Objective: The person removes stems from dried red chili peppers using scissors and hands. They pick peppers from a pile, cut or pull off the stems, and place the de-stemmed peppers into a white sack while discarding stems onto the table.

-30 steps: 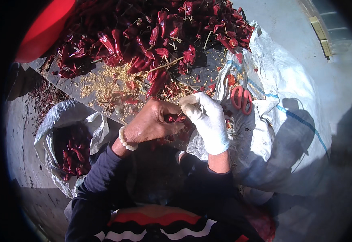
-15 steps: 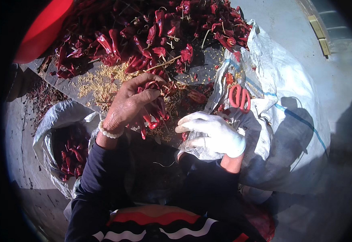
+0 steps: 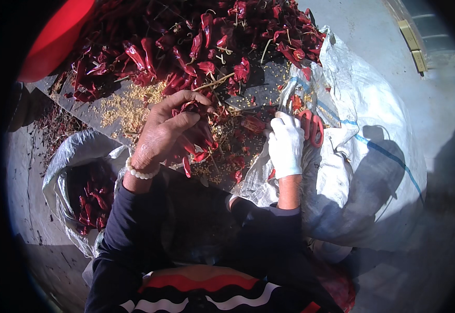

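Note:
My left hand (image 3: 165, 128), bare with a beaded bracelet, is closed around several dried red chilies (image 3: 196, 135) hanging below its fingers. My right hand (image 3: 286, 145), in a white glove, is curled at the fold of a large white woven sack (image 3: 378, 172) with blue stripes, just left of red-handled scissors (image 3: 316, 131); I cannot make out what its fingertips hold. Pale yellow seeds (image 3: 131, 109) and chili scraps lie on the grey board (image 3: 264, 83) under both hands. Beyond them is a big heap of red chilies (image 3: 196, 41).
An open white sack (image 3: 60, 172) holding red chilies stands at lower left. A red plastic container (image 3: 52, 39) is at top left. Dark dried debris (image 3: 55, 128) lies on the left. Yellow blocks (image 3: 413, 46) sit along a frame at top right.
My hands have moved apart. My left went leftward with chilies in it. My right dropped right and down, then rose toward the scissors, its fingers curling.

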Motion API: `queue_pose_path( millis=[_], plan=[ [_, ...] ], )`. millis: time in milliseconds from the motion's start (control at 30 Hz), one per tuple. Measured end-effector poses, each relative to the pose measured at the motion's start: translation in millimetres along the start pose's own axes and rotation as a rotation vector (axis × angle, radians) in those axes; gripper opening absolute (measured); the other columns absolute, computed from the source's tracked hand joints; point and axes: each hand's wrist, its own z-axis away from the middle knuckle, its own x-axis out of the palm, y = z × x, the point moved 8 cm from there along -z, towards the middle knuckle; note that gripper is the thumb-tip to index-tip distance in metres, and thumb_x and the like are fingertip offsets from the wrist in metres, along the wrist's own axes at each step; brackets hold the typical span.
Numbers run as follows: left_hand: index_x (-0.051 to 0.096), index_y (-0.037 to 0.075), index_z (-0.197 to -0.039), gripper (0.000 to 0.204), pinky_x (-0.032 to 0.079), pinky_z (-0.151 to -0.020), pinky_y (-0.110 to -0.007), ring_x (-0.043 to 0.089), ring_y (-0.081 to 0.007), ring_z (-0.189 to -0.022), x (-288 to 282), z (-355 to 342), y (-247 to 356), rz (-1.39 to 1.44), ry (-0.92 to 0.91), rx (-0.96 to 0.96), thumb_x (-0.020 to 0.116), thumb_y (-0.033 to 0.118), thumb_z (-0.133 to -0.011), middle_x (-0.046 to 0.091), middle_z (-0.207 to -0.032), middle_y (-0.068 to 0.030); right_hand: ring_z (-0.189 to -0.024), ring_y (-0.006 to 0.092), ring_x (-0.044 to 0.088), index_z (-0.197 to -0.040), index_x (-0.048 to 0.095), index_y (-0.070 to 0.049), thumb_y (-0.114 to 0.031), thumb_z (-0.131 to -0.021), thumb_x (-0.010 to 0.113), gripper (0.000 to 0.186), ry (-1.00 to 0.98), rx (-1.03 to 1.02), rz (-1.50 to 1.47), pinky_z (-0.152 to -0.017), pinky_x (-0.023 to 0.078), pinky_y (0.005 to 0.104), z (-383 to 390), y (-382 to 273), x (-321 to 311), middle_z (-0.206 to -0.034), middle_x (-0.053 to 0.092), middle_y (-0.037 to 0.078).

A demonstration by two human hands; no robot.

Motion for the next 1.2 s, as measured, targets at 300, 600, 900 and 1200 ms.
queue_pose_path(
  millis=[300, 600, 900, 1200],
  plan=[
    [0.068, 0.001, -0.099, 0.016, 0.05, -0.072, -0.025, 0.062, -0.006, -0.083, 21.2, 1.2, -11.7, -0.203, -0.116, 0.05, 0.075, 0.015, -0.093, 0.066, -0.088, 0.0013, -0.1, 0.0351, 0.063, -0.096, 0.065, -0.003, -0.003, -0.082, 0.069, 0.015, 0.21, -0.029, -0.176, -0.084, 0.05, 0.0462, -1.7, -7.9, -24.6, -0.1, 0.067, 0.014],
    [0.058, 0.006, -0.139, 0.055, 0.055, -0.074, -0.028, 0.073, -0.0171, -0.089, 48.2, 9.4, -6.0, -0.566, -0.078, 0.266, 0.077, 0.006, -0.087, 0.071, -0.098, -0.0093, -0.076, 0.0354, 0.066, -0.09, 0.065, -0.005, -0.01, -0.088, 0.07, 0.008, 0.057, 0.015, -0.59, -0.067, 0.051, 0.0438, -4.5, -41.8, -59.8, -0.081, 0.065, 0.014],
    [0.064, 0.007, -0.128, 0.048, 0.056, -0.067, -0.044, 0.07, -0.0398, -0.077, 60.2, 14.8, -12.6, -0.783, -0.108, 0.468, 0.078, 0.016, -0.083, 0.07, -0.09, -0.0235, -0.072, 0.0289, 0.065, -0.089, 0.065, -0.002, -0.006, -0.086, 0.071, 0.008, -0.079, -0.213, -0.669, -0.064, 0.05, 0.0376, -0.4, -77.3, -65.3, -0.078, 0.063, 0.012],
    [0.069, 0.0, -0.099, 0.02, 0.048, -0.06, -0.025, 0.061, -0.0063, -0.069, 52.5, 11.0, -27.6, -0.21, -0.177, 0.081, 0.073, 0.02, -0.096, 0.065, -0.079, 0.0005, -0.092, 0.016, 0.068, -0.119, 0.065, 0.003, -0.027, -0.09, 0.078, 0.044, -0.036, -0.133, -1.158, -0.079, 0.055, 0.029, -5.4, -61.9, -57.7, -0.103, 0.07, 0.009]
  ],
)
